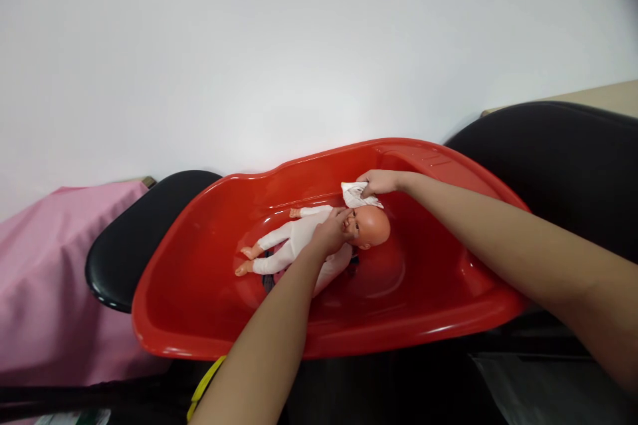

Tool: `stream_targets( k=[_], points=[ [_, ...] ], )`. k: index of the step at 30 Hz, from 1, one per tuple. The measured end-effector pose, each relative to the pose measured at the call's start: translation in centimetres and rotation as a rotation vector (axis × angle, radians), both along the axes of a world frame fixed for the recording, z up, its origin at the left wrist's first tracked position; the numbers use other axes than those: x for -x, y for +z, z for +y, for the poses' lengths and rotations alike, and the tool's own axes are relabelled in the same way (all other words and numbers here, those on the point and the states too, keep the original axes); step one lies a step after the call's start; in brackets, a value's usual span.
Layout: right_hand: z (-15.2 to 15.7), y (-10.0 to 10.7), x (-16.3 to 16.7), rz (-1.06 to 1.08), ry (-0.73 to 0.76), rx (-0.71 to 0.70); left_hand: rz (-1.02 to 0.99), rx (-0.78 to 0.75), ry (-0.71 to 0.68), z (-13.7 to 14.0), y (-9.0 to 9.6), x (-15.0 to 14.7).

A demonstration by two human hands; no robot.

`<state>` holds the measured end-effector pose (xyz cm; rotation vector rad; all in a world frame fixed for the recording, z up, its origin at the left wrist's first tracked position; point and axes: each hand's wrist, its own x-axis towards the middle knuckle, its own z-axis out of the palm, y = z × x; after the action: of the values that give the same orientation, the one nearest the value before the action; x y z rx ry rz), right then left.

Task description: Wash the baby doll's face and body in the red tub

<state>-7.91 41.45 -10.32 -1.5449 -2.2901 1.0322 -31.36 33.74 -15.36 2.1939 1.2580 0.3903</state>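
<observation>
While clasping white cloth (354, 195) in right hand (381, 181), with left hand (329, 232) on baby doll (373, 224), grip unclear, risked slippage under pressure.

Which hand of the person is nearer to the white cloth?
Right. The right hand holds the white cloth beside the doll's head; the left hand is lower in the picture than the cloth, at the doll's lower face.
</observation>
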Motion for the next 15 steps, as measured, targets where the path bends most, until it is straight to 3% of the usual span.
stream_targets(
  k=[6,15],
  points=[
    [-0.06,0.19,-0.15,0.098,0.036,0.058,0.044,-0.015,-0.016,0.03,-0.08,0.10],
    [-0.47,0.69,-0.34,0.209,0.133,0.280,0.028,-0.012,-0.011,0.03,0.03,-0.12]
  ],
)
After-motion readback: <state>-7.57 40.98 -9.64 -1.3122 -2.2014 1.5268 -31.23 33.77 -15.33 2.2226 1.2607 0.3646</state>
